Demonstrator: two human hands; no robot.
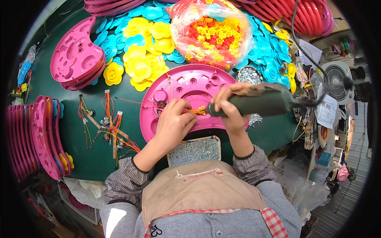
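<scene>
The tan apron (198, 194) fills six o'clock, and beyond it the left hand (173, 122) pinches an orange part (199, 111) over the central pink shell (186, 75), I'd say steadying it, while the right hand (235, 119) grips a dark driver (260, 104) pointing in from three.

A broad, dark green, smooth-topped counter (85, 162) fills the middle of the room, its edges bowed by the lens. Off its right side stands a round-grilled, pale grey electric fan (336, 81), with white paper sheets (327, 111) hanging just beside it. Lower right runs a grey floor (353, 194) marked with narrow parallel lines. A pale wall surface (43, 23) shows at upper left. Bright light reaches the counter; the lower corners are dim.
</scene>
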